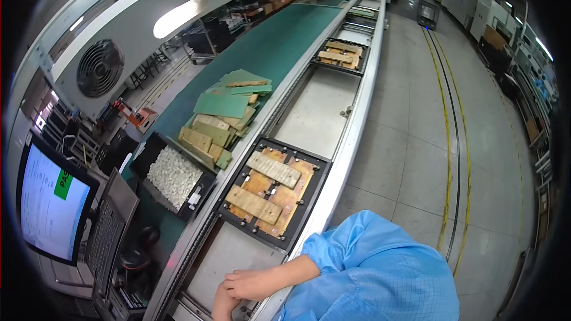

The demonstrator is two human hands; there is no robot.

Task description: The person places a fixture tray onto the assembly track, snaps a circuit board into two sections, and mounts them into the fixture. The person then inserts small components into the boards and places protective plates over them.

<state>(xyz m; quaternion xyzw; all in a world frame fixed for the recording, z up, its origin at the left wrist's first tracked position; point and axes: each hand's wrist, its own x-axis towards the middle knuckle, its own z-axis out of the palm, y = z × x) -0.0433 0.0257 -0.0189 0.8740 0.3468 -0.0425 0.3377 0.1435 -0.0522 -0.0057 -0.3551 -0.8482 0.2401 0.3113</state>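
At the bottom edge, my right hand (248, 284) reaches in from a blue sleeve, its fingers curled against my left hand (223, 304). The left hand is cut off by the frame and its fingers are hidden. Both hands are over the near part of the conveyor (232, 254). Beyond them lies a black-framed fixture (326, 169) with orange-brown panels (302, 179) and two worn tan bars (254, 204) across them. Neither hand touches the fixture.
To the left are a black bin of small white pieces (172, 173), a pile of green and tan boards (221, 105), a monitor (53, 199), a keyboard (106, 235) and a handheld scanner (135, 258). A second fixture (342, 55) sits farther up the line.
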